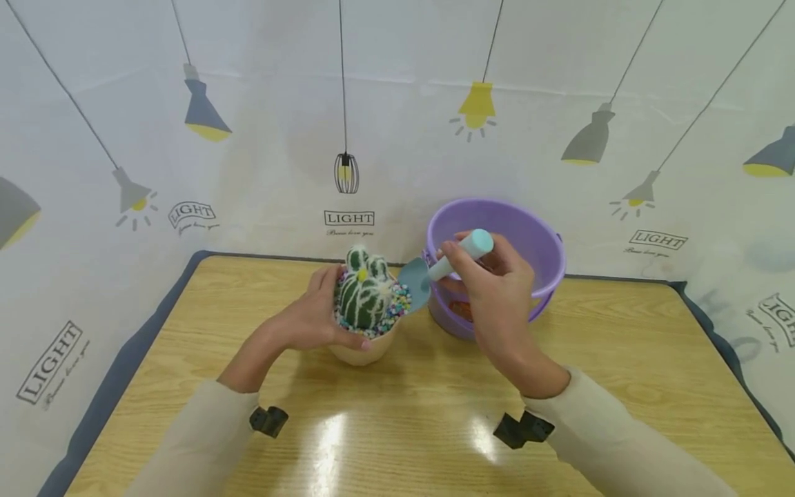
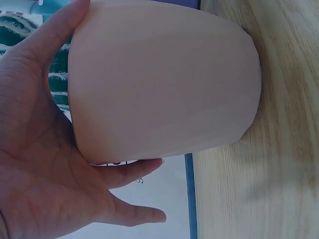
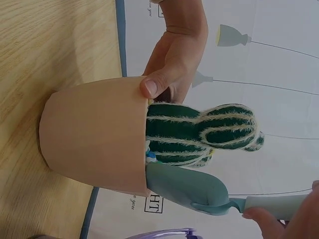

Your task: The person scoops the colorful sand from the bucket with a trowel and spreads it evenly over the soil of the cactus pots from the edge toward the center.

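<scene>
A green toy-like cactus (image 1: 363,305) with white fuzzy ribs and a yellow flower stands in a peach flower pot (image 3: 94,137). Small multicoloured pebbles (image 1: 397,304) surround its base. My left hand (image 1: 313,314) holds the pot at its rim, thumb on the near side and fingers around the far side. In my right hand (image 1: 499,297) I grip the pale blue handle of a small trowel (image 1: 415,281). The trowel's blade tips down at the pot's right rim, beside the cactus, its tip hidden inside the rim in the right wrist view.
Just right of the pot stands a purple bucket (image 1: 546,248), partly behind my right hand; something orange-brown (image 1: 462,310) shows at its front. The wooden table (image 1: 621,386) ends at a wall sheet (image 1: 267,124) printed with lamps.
</scene>
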`<state>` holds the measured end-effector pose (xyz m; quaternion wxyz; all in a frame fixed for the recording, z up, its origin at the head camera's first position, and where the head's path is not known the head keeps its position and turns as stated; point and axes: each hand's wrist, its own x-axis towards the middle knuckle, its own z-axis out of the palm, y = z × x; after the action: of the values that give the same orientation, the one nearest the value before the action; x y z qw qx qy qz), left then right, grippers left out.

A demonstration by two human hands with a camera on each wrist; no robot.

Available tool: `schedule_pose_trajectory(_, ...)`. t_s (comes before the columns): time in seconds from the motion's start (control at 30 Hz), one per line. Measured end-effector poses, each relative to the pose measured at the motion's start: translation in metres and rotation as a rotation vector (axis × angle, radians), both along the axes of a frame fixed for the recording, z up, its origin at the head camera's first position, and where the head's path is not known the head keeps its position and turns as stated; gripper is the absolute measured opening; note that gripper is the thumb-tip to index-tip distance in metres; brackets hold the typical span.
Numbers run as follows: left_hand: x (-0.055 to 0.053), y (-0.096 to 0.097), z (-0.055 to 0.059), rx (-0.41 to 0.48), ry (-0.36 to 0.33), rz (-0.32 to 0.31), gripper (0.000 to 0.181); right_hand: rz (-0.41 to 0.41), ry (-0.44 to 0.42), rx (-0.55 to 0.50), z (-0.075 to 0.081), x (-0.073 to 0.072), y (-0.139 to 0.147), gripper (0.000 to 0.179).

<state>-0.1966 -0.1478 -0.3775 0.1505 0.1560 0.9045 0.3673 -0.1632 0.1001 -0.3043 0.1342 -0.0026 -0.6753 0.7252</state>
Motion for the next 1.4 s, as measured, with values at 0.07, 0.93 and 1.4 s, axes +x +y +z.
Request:
schedule_pose_trajectory(0.07, 0.0, 0.0, 0.0, 0.0, -0.001, -0.004, 0.131, 0.008, 0.024, 0.002, 0.0, -0.001, 0.0, 0.03)
schedule_pose_trajectory(0.93, -0.012, -0.007, 0.007, 0.016, -0.038, -0.129, 0.132, 0.193, 0.233, 0.012, -0.009, -0.013, -0.002, 0.019)
schedule_pose_trajectory(1.4, -0.005, -0.005, 0.007, 0.035, 0.022, -0.115, 0.12, 0.244, 0.34, -0.115, -0.005, -0.021, 0.009, 0.013)
